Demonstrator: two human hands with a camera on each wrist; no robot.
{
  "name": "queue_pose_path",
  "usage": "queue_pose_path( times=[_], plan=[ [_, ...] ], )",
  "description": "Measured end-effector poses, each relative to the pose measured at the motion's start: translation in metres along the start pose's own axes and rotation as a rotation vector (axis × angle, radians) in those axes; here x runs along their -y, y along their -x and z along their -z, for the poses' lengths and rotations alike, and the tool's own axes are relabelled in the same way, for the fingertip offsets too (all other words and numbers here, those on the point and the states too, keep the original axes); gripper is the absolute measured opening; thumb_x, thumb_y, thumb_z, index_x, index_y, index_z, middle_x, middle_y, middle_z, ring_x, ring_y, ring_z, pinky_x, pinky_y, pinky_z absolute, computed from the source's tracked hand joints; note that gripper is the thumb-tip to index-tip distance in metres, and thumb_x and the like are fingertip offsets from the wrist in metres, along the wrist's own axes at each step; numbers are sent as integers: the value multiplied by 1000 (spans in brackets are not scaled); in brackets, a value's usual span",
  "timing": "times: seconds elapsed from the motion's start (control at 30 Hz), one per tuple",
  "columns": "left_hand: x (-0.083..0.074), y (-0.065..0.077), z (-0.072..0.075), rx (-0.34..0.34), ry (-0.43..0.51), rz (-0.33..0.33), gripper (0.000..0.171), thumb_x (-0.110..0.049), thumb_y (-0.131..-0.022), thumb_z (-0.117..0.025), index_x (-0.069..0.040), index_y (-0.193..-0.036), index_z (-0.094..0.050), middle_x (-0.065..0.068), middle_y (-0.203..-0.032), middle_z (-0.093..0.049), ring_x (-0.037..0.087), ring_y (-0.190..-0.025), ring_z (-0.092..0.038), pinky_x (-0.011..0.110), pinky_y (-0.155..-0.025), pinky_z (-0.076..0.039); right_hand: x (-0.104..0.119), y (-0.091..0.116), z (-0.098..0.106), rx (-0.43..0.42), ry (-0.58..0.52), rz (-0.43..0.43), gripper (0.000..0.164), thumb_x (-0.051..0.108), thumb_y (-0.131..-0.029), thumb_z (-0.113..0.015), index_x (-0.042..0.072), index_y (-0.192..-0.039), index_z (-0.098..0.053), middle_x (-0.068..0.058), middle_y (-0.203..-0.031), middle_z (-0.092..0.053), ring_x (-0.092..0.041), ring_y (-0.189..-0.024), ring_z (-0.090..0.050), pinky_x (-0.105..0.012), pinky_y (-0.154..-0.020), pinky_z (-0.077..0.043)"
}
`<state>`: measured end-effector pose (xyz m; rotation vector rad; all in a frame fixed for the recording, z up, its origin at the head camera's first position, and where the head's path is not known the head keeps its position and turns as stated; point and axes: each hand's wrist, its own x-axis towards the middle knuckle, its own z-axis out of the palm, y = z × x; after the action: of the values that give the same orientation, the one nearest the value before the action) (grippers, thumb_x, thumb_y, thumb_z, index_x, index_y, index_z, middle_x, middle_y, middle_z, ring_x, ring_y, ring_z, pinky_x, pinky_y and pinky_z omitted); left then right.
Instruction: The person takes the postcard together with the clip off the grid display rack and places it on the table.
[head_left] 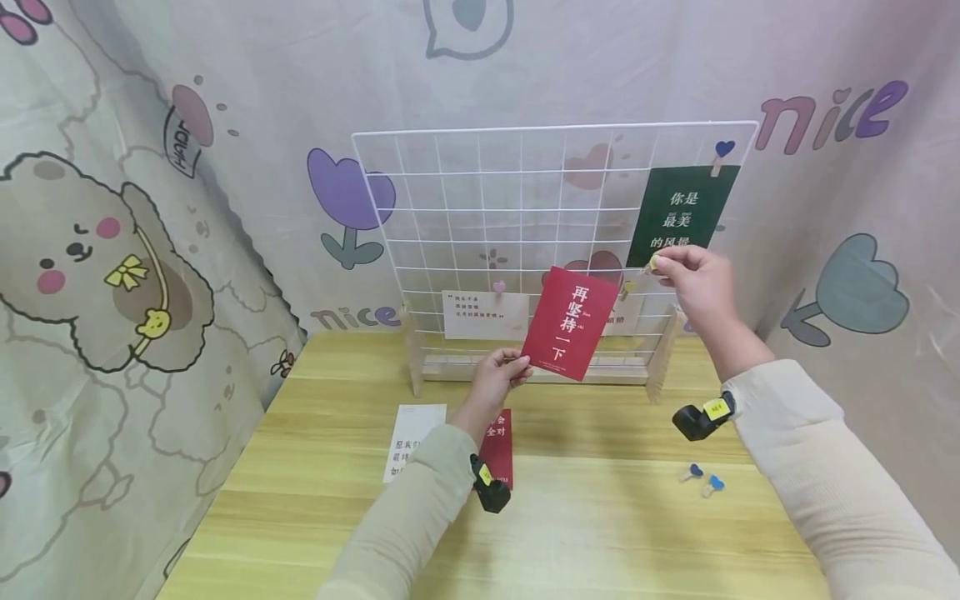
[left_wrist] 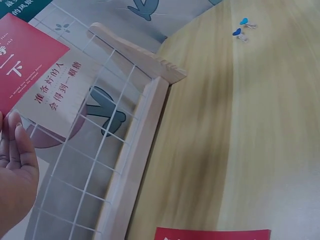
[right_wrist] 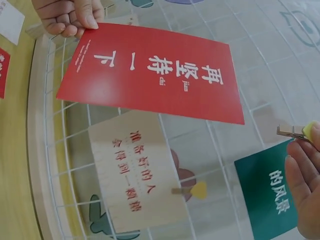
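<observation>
My left hand [head_left: 497,379] pinches the lower left corner of a red card [head_left: 573,325] with white characters, held tilted in front of a white wire grid [head_left: 555,127]. My right hand [head_left: 701,279] pinches a small wooden clip [right_wrist: 295,132] with a yellow heart, right of the card and apart from it. Its tip points toward the grid. Close by the right hand, a green card [head_left: 675,217] hangs under a blue heart clip [head_left: 724,148]. Behind the red card, a beige card [right_wrist: 135,175] hangs with a yellow heart clip [right_wrist: 199,190]; the head view shows it partly hidden.
A white card [head_left: 480,317] with a pink heart clip [head_left: 499,287] hangs lower left on the grid. Wooden feet [head_left: 660,358] support the grid. On the table lie a white card [head_left: 412,425], a red card [head_left: 501,450], both partly covered by my left arm, and two blue heart clips [head_left: 715,483].
</observation>
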<state>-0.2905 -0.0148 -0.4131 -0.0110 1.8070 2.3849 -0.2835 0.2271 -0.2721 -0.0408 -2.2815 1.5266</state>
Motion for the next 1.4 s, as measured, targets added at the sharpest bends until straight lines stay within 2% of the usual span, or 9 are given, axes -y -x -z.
queue_pose_path(
  times=[0.17,0.27,0.53,0.7,1.0,1.13,1.3,1.37,1.4],
  plan=[
    [5,4,4,7,-30,22,9,-4,-82,-55,1,-89,-53,3,-75,-55,9,-67,-56,28,-73,-48,-10,6,5,22,33,-45,40,35,-81,-56,3,-104,-56,5,-87,-57,-9,-81,-54,-27,-81,-43],
    [8,8,6,9,-55,27,11,-6,-83,-56,1,-91,-54,3,-76,-56,9,-69,-57,31,-76,-47,-16,10,7,30,53,-70,43,38,-81,-54,3,-106,-55,4,-89,-56,-7,-80,-53,-27,-81,-43],
    [19,15,9,-2,-68,52,13,-7,-82,-57,2,-90,-53,9,-81,-58,14,-73,-57,27,-72,-48,-31,19,9,57,60,-123,42,36,-81,-56,2,-106,-55,10,-83,-56,-12,-81,-55,-29,-77,-43],
    [25,19,11,-12,-71,54,15,-7,-82,-57,3,-93,-53,7,-81,-58,16,-75,-58,28,-73,-48,-40,25,10,80,69,-103,40,31,-83,-55,-2,-104,-54,11,-81,-55,-5,-74,-54,-32,-79,-44],
    [39,24,15,3,-91,79,17,-9,-82,-58,3,-94,-53,11,-83,-58,12,-71,-57,23,-67,-48,-60,37,15,116,56,-128,46,34,-84,-53,-5,-109,-50,-5,-94,-53,2,-70,-52,-51,-87,-35],
    [44,27,16,-5,-89,94,17,-9,-81,-58,3,-93,-53,8,-79,-59,16,-73,-58,23,-66,-48,-70,41,15,119,44,-123,43,30,-85,-52,-6,-108,-50,-5,-96,-51,3,-70,-53,-47,-86,-38],
    [49,31,18,-19,-114,101,18,-11,-81,-59,1,-92,-54,12,-83,-59,15,-72,-58,24,-67,-49,-79,47,16,109,56,-100,38,27,-85,-53,-6,-104,-52,12,-86,-53,3,-69,-54,-31,-78,-47],
    [51,32,19,-20,-125,100,18,-12,-80,-60,1,-92,-55,11,-82,-59,13,-71,-57,24,-67,-49,-82,49,17,112,67,-107,38,28,-85,-53,-5,-104,-52,14,-81,-54,-2,-71,-56,-31,-78,-46],
    [51,32,20,-19,-129,100,18,-12,-80,-60,1,-92,-55,10,-81,-59,14,-71,-57,24,-67,-48,-85,49,17,116,67,-115,38,28,-86,-53,-5,-104,-52,9,-83,-57,-7,-75,-58,-34,-80,-46]
  ],
)
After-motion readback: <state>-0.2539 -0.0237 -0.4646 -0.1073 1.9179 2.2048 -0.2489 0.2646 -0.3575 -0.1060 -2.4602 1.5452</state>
